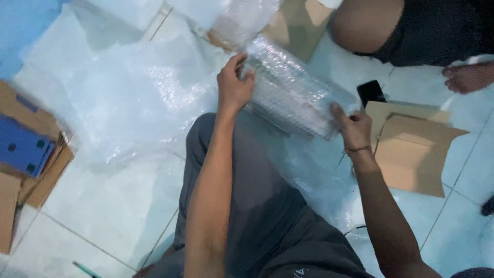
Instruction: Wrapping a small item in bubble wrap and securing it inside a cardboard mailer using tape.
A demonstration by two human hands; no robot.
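Note:
A long bundle wrapped in clear bubble wrap lies slanted across the tiled floor in front of my knee. My left hand grips its upper left end, fingers curled over the wrap. Gripping the lower right end is my right hand, which wears a thin wristband. What is inside the wrap cannot be made out. My grey trouser leg runs beneath both arms.
A loose sheet of bubble wrap spreads over the floor at left. An open cardboard box and a black phone lie at right. Another box with blue items sits far left. Another person's knee and foot are top right.

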